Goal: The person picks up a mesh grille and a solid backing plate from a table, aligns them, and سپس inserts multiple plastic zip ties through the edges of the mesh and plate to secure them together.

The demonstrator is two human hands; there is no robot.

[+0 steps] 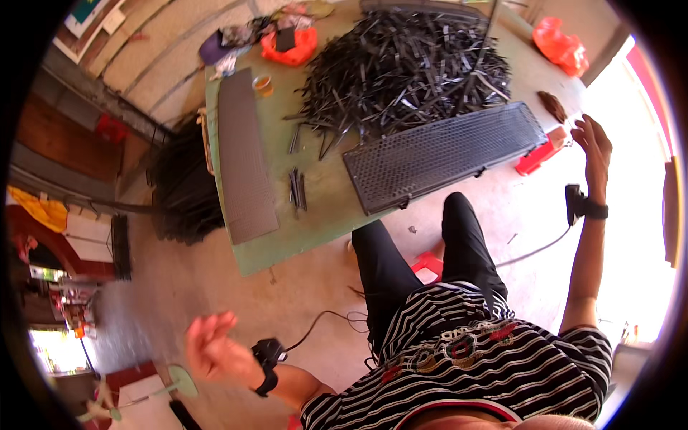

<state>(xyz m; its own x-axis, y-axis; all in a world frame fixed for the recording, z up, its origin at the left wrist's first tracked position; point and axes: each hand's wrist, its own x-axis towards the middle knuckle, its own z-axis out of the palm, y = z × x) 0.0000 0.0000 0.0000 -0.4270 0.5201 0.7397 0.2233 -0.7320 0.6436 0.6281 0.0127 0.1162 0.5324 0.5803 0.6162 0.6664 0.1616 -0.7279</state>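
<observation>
My left hand [215,350] is raised over the floor at the lower left, well off the table. Its fingers are loosely spread, a little blurred, with nothing in them. Out beyond the table's right end, my right hand [595,147] is also raised, fingers apart and holding nothing. A dark brown bundle [552,106] on the table corner is the thing nearest to it. In front of my knees a black perforated tray [448,154] lies at the table's near edge. Behind it rises a big heap of thin black strips [408,68]. Several loose strips [297,190] lie left of the tray.
The green table [322,228] also bears a long grey ridged board [245,158], a cup of amber liquid [263,86] and red plastic bags [561,46]. A red stool [541,153] stands at its right end. Cables run from both wrist straps; a dark bundle [185,186] hangs at the left.
</observation>
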